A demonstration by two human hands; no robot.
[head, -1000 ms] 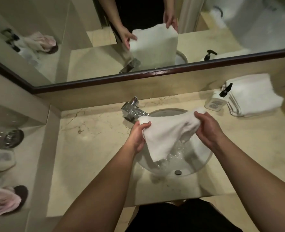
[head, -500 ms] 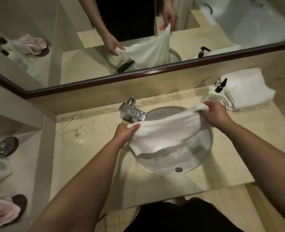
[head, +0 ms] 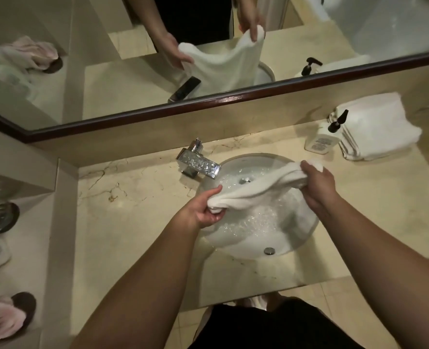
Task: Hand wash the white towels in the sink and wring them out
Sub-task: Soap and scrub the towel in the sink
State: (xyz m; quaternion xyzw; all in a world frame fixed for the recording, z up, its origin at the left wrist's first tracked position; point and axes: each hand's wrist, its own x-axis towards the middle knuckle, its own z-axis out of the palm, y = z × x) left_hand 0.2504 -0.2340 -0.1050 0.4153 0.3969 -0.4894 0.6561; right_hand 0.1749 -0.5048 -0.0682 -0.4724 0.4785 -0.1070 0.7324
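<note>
White terry, bunched into a loose rope, the towel [head: 253,190] stretches across the round sink [head: 306,238], held above the bubbling water that covers the basin floor. The left hand [head: 203,210] grips its near end, fingers [head: 212,195] curled over the cloth and thumb tucked under, so a wad of fabric bulges out of the fist. The right hand [head: 316,182] clamps the far end at the back rim of the sink, fingers wrapped round the roll, with a small tuft of towel poking out beyond the knuckles. Between the two sets of fingers the cloth sags a little and shows a slight twist. Just behind the left fingers stands a chrome faucet [head: 199,165], its spout reaching over the basin edge. Beyond the right fingers, on the marble bench [head: 133,222], a white pump bottle [head: 321,139] with a black top sits touching a stack of folded towels [head: 377,127]. Further back a mirror [head: 82,71] with a dark wood frame reflects both hands and the cloth.
</note>
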